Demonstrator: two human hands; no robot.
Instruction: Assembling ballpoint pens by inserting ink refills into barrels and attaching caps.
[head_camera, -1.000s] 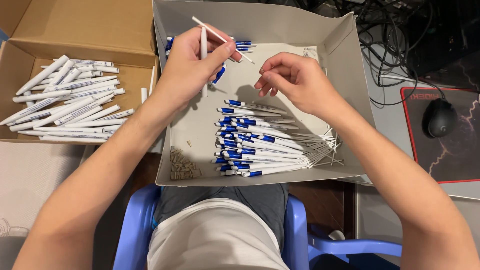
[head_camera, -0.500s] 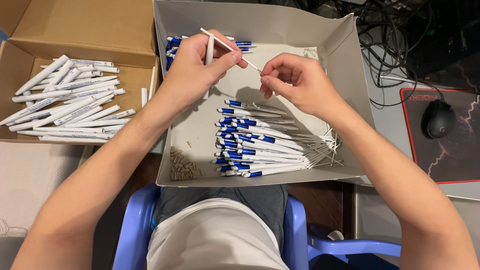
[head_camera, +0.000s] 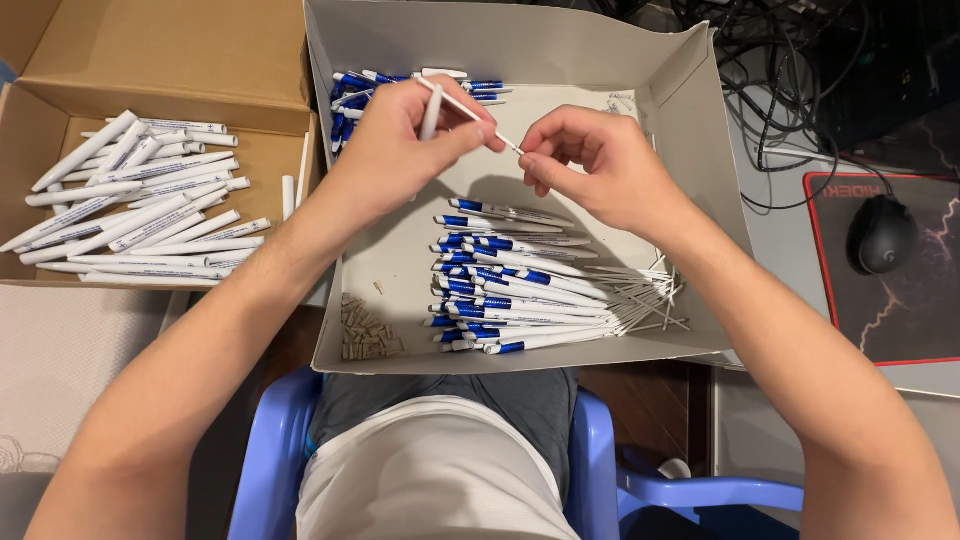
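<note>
My left hand (head_camera: 400, 150) holds a thin white pen refill (head_camera: 462, 108) between thumb and fingers, and a white pen barrel (head_camera: 431, 110) stands upright in the same hand. My right hand (head_camera: 590, 165) pinches the refill's tip with fingertips closed. Both hands hover over a grey cardboard tray (head_camera: 395, 270). Below them lies a pile of white-and-blue pens (head_camera: 510, 290) with thin refills (head_camera: 650, 295) sticking out to the right. More blue pen parts (head_camera: 350, 95) lie at the tray's back left.
A brown cardboard box (head_camera: 150, 60) at the left holds several white pen barrels (head_camera: 140, 200). Small tan pieces (head_camera: 365, 330) lie in the tray's front left corner. A black mouse (head_camera: 882, 235) on a red-edged pad and tangled cables (head_camera: 780, 90) sit at the right. A blue chair (head_camera: 600, 450) is under me.
My two hands have come closer together; the refill in my left hand has tilted down so its tip now meets my right fingertips.
</note>
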